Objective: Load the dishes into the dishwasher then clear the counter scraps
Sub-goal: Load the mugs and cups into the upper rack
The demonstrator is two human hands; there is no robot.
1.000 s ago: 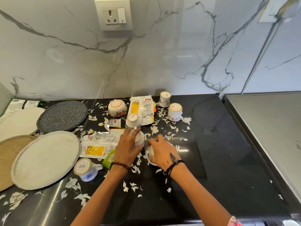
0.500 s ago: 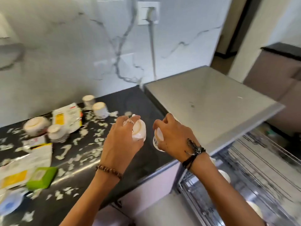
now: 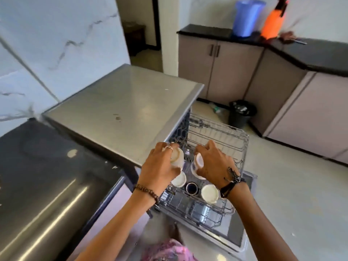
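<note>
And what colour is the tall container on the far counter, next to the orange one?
Blue. The tall container shows in the head view, top right, though blurred.

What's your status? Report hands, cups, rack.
Left hand grips cup. Right hand grips cup. Both over rack; three cups already inside.

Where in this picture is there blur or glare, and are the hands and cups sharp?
Head view: blue jug and orange bottle smeared by motion; glare streaks on the black counter; left hand, right hand and their cups fairly sharp; wide-angle bending at edges.
</note>
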